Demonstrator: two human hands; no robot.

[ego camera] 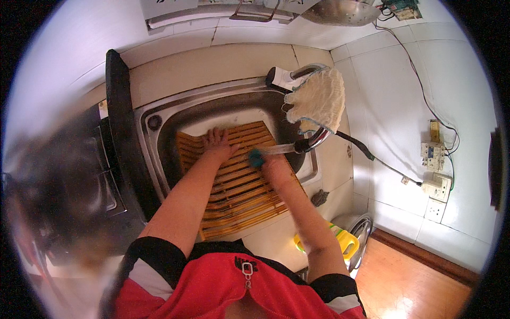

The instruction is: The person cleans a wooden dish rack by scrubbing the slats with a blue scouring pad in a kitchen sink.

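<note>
A slatted wooden rack (233, 187) lies tilted across the sink basin (169, 131), its near end resting over the counter edge. Flat on its left part is my left hand (216, 144), fingers spread and holding nothing. My right hand (275, 165) is blurred and grips a teal scrubber (255, 158) against the slats right of the middle. Water (279, 149) runs from the faucet spout (301, 146) over the scrubber and the hand. What the right fingertips do is hidden by blur.
Pale knit gloves (318, 99) hang over the faucet, whose black cord (358, 145) leads to a wall socket (437, 186). A dark scouring pad (319, 197) sits on the right counter. A yellow-handled item (350, 243) is beside my right forearm; a dark upright panel (119, 95) borders the left.
</note>
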